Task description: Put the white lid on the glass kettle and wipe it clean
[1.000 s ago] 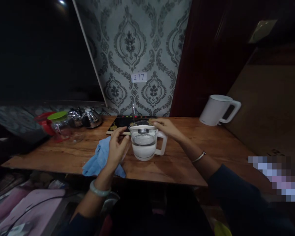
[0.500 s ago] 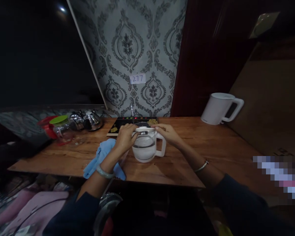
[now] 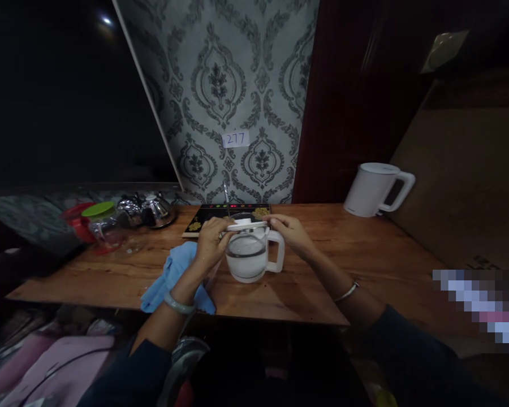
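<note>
A glass pot with a white handle stands upright near the table's front edge, clear liquid inside. Its white lid lies over the mouth, tilted slightly with the left side lower. My left hand is closed on the lid's left edge, thumb beneath the rim. At the opposite edge, above the handle, my right hand pinches the lid between bent fingers and thumb. A crumpled blue cloth lies beside my left wrist.
Behind the pot is a black induction cooktop with lit indicators. A white electric kettle stands at the right. Shiny metal kettles and a green-lidded glass jug stand at the left. The wooden table ends just before me.
The lid has gone from nearly level to slightly tilted, its left side lower and its knob showing more. Both hands stay at its edges. The view has shifted a little.
</note>
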### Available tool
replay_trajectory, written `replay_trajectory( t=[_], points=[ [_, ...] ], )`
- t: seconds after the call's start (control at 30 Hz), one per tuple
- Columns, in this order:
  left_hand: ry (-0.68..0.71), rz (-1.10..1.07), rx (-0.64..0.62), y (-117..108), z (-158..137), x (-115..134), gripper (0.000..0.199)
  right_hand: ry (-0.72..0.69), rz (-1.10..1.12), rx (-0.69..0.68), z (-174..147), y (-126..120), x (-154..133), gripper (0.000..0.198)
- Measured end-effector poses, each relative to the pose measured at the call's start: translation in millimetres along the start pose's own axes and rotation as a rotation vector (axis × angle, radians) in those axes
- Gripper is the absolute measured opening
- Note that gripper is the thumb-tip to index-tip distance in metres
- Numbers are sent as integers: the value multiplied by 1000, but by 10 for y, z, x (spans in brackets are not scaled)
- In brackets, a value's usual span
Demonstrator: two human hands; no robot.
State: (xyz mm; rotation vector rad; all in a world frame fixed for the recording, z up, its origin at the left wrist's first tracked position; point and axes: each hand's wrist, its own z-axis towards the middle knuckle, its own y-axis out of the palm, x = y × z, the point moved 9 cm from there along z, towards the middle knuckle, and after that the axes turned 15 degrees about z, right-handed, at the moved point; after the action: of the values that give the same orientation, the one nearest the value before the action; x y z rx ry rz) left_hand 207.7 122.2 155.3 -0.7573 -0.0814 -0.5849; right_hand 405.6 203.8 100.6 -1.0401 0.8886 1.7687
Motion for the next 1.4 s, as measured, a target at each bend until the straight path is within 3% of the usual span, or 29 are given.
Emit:
replay_trajectory(
  t=[0.17,0.7,0.8,0.93,1.07,1.13,1.4],
  points=[
    [-38,-103,80,-90,-27,-6,12,-11,31,32,10,-8,11,42],
    [-202,-193,143,-184,-50,-94,12,18,-26,16,139,91,-77,45],
    [-147,-179,136,-182,-43,-21,12,88,16,39,133,119,-101,48],
    [-70,-122,125,-161,-56,61,15,301,203,59,59,211,-88,44],
    [-13,-59,80,-109,-79,78,17,434,394,93,-30,324,-85,17],
    [29,-32,46,-93,-95,92,18,448,440,130,-54,337,-71,9],
    [153,-67,-154,-184,-146,155,34,409,421,189,-57,312,-28,21]
  ],
)
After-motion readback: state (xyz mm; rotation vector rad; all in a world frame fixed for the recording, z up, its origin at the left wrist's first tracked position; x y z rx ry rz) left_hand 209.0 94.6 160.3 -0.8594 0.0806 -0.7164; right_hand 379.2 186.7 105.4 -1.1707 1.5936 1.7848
